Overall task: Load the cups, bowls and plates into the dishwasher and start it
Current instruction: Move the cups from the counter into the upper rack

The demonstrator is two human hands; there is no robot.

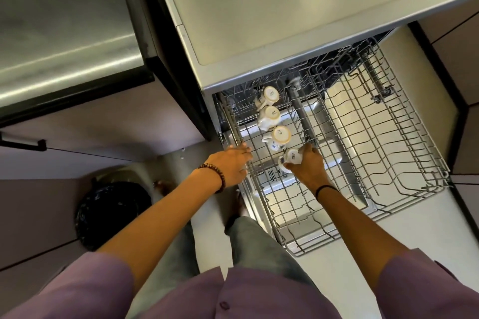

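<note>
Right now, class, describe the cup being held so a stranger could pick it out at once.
Find the open dishwasher and its pulled-out rack. A row of four upside-down white cups runs along the rack's left part. Take the cup nearest the person, the only one the right hand grips.

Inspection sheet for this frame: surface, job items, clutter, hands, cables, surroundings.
Surface: wire rack, pulled out of the dishwasher.
Job's things: four cups upside down in a row on the rack's left side. Three cups stand free and the fourth cup is in hand. No bowls or plates seen.
Clutter: nothing seen.
Hands: right hand grips the fourth cup. Left hand is on the rack's left rim; whether its fingers curl round the wire is unclear.
Cables: nothing seen.
Surroundings: bin with a black bag on the floor at left; steel worktop beyond it.
</note>
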